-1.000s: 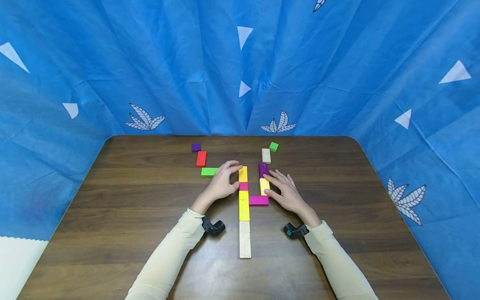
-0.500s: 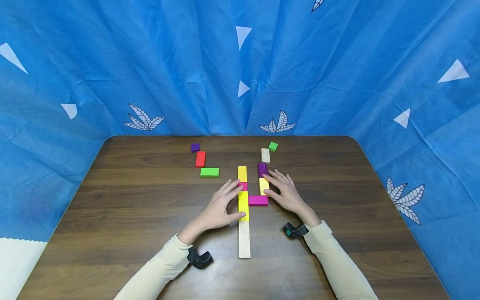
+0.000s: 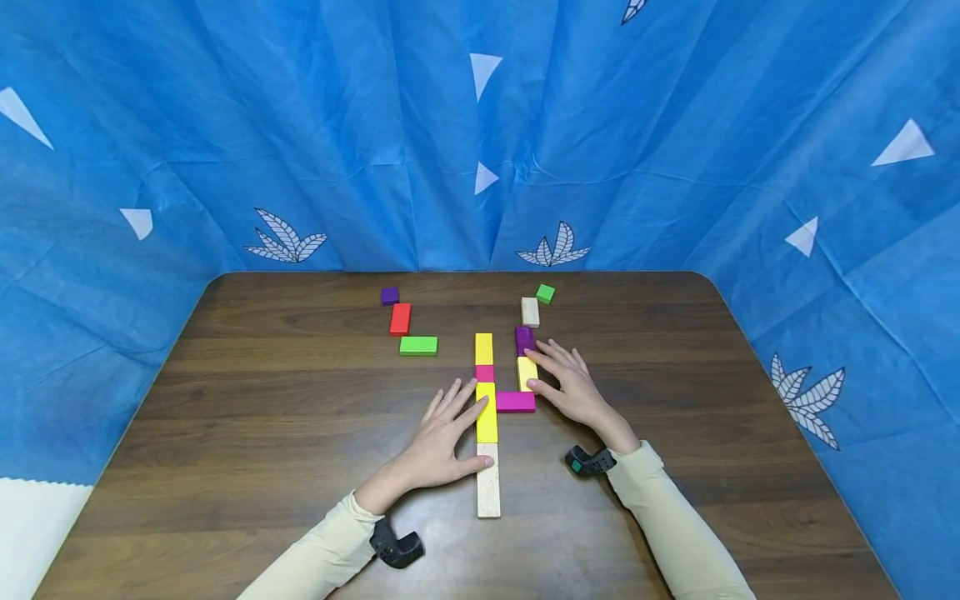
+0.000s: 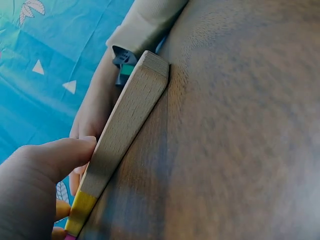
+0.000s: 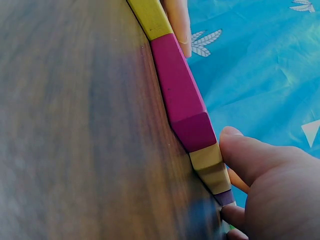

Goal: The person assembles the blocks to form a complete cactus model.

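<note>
Left hand [image 3: 435, 447] at yellow block [image 3: 487, 423], right [image 3: 576, 393] at cream [image 3: 527, 371]

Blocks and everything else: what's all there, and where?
Column blocks: 4, yellow (two), pink, pale wood, middle of table
Right blocks: 5, magenta, pale yellow, purple, pale wood, green, right of column
Left blocks: 3, green, red, purple, left of column
Table: 1, brown, underneath
Cloth: 1, blue, around table
Unidentified patch: 1, white, lower left corner
Wrist devices: 2, black, each wrist
Sleeves: 2, cream, forearms
Left hand: 1, bare, at column
Right hand: 1, bare, at right blocks
</note>
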The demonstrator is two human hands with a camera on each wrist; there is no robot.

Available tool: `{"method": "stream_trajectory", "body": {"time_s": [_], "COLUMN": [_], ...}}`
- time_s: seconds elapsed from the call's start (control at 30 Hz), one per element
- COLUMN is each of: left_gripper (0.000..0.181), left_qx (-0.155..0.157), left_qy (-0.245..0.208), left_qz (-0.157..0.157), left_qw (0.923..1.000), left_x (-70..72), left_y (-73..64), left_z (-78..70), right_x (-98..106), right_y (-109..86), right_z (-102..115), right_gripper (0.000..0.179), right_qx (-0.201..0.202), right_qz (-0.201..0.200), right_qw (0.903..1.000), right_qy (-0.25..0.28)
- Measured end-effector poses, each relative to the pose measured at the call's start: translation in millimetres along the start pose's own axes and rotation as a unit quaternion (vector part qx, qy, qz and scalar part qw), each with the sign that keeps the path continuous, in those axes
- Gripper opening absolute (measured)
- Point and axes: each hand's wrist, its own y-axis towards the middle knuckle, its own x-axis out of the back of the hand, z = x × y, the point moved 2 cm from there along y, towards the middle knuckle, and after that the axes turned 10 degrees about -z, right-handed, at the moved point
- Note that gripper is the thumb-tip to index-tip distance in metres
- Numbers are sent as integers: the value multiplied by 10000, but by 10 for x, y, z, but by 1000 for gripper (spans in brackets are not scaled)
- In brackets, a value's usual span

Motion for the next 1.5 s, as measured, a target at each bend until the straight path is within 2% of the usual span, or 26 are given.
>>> {"method": "stream_trajectory", "body": {"time_s": [0.47,0.63,0.73,0.8,1.03,1.27,1.5], "left_gripper": [85,85,85,85,85,85,85], "left_qx": [66,-32,-58,-79,-100,-131,-126], "left_qy": [242,238,239,250,286,297,252], "left_qz": [55,-46,-85,-85,-27,-113,-83], "left_qw": [9997,9997,9997,9996,9995,9994,9996], "left_x": [-45,-47,-46,-51,-85,-90,-66], "left_y": [-26,-23,-21,-20,-31,-39,-39], "left_z": [36,42,45,49,69,75,50], "right_x": [5,138,234,276,298,290,261], "right_y": [11,122,274,393,752,989,1089], "right_z": [-13,-44,-92,-141,-309,-348,-373], "right_gripper": [56,53,54,56,66,66,66], "right_qx": [-23,-34,-86,-206,-990,-1125,-1451], "right_qz": [-91,-622,-951,-1018,-556,-196,214], "right_qw": [9999,9975,9941,9928,9891,9900,9850], "right_qy": [138,348,507,595,937,826,912]}}
